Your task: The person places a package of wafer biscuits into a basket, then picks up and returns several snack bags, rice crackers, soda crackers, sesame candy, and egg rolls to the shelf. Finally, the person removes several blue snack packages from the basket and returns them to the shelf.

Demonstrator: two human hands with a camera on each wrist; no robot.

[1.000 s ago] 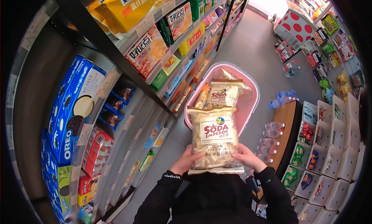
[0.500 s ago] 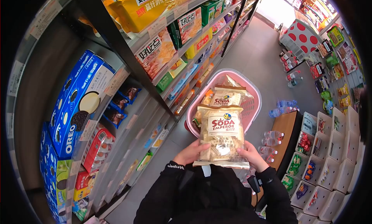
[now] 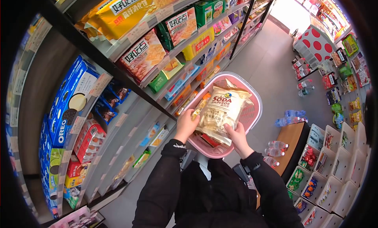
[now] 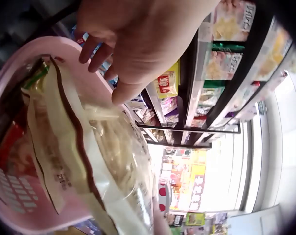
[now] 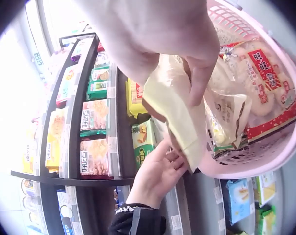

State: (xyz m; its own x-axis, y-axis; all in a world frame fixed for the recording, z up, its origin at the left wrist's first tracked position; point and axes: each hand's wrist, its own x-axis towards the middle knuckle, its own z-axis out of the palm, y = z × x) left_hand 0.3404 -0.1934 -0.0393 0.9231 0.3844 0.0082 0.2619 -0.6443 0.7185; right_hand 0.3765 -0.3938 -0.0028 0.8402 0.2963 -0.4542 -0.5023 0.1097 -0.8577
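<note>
A clear and cream bag of Soda Emperor crackers (image 3: 219,109) lies tilted over the pink basket (image 3: 258,109) in the head view. My right hand (image 3: 239,139) pinches its lower right edge, thumb on top. At the bag's left side, my left hand (image 3: 186,124) is over the basket's rim; in the left wrist view its fingers (image 4: 91,56) hang loosely bent, apart from the bag. Beneath, the basket holds a red-edged bag of rice crackers (image 5: 263,81) and another cream packet (image 5: 231,115), seen in the right wrist view. The cracker bag hides much of the basket's contents in the head view.
Shelves of biscuits stand on the left, with blue Oreo boxes (image 3: 71,106) low down. On the right are a wooden ledge (image 3: 289,149), water bottles (image 3: 275,149) and white snack bins (image 3: 334,161). A grey floor (image 3: 256,66) runs toward a bright doorway.
The cracker bag has moved forward and down, from in front of my body into the basket's opening. My left hand has come off the bag; my right still holds it.
</note>
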